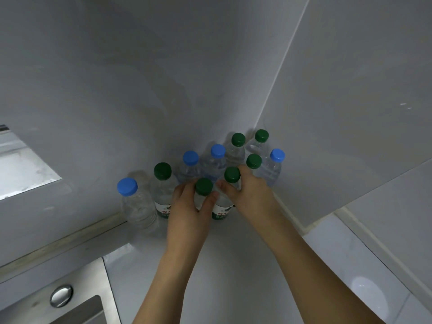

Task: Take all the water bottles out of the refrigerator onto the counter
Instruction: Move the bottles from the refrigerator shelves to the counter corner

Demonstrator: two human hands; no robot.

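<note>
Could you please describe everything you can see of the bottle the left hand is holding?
The green-capped bottle is clear plastic with a dark green screw cap, standing upright on the pale counter at the front of the cluster. The left hand wraps its neck and shoulder, thumb on the right side, hiding most of the body. The neighbouring green-capped bottle stands close on its right.

Dim, soft, bluish light; wide-angle bending at edges (slight blur).

Bottles (190,169) crowd corner (walls behind); front counter (233,265) open.
</note>
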